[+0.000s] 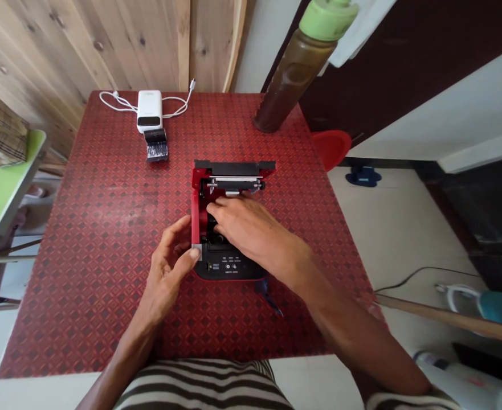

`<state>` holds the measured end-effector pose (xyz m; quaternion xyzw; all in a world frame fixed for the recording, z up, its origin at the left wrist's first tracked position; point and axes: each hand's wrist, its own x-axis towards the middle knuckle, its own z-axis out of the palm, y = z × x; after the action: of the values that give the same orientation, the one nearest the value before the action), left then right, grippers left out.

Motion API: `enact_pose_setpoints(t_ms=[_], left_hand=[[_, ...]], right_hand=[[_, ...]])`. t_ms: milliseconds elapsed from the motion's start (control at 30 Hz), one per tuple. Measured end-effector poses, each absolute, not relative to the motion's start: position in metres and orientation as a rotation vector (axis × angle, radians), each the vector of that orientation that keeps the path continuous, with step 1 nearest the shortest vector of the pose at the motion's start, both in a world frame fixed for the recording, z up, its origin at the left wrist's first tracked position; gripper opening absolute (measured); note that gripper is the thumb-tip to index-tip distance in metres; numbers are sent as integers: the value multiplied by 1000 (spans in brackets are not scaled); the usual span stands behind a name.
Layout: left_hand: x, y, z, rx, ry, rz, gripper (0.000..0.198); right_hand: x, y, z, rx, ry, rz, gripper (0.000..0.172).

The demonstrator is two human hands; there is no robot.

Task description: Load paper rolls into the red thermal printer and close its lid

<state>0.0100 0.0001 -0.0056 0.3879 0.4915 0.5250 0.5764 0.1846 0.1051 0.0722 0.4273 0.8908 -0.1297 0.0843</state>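
Note:
A red and black label printer (240,263) sits on the table with its lid (236,169) raised at the back. Its front panel carries small buttons and printed labels. My left hand (171,259) grips the printer's left side, thumb on the front left corner and fingers along the outer wall. My right hand (251,219) reaches down into the open compartment from the right, its fingers curled inside. What those fingertips hold is hidden by the hand and the compartment.
The red patterned table (105,273) bears a white power bank (149,108) with a white cable, a crumpled black strip (155,147), and a tall brown bottle (291,74) with a green cap. A dark blue scrap (268,297) lies by the printer's front right. A red stool (333,149) stands behind the right edge.

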Motion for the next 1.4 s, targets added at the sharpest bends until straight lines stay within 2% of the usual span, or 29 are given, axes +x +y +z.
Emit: enact_pose_setpoints(t_ms=[167,367,467,600,700,733,833,867,1000,1067,1300,1400], left_hand=[[9,-1,-4,900,1166,1210,60],[9,-3,-4,922,1190,1193,60],[9,-3,-4,910,1184,1171,60],[8,-3,-8,913,1179,1186,59],[7,-3,-12,926,1185,1198,55],[7,-4,-14,929,1184,1198,55],[5,-5,-18,928,1186,1200,55],[5,-6,-19,926,1188,1203,55],[4,-6,-19,922,1198,1197,56],[4,-5,-18,925,1208,1185,57],[6,-5,-17,918,1197,1206,53],[5,-5,-20,939,1195,1209,53]], right_hand=[[189,101,75,1354,2727,-338,29],[201,69,78,1522,3031,-79,19],[226,52,89,1687,3236,-193,15],[274,53,84,2282,3089,-444,18],[300,74,51,2899,2826,-867,25],[303,82,37,3113,2750,-905,27],[297,101,-1,3483,2545,-625,31],[292,103,-10,3478,2485,-628,33],[269,93,-28,2938,2488,-1197,35],[264,84,-28,2738,2531,-1351,34],[270,75,-23,2507,2634,-1445,30],[280,68,-22,2492,2630,-1457,40]])
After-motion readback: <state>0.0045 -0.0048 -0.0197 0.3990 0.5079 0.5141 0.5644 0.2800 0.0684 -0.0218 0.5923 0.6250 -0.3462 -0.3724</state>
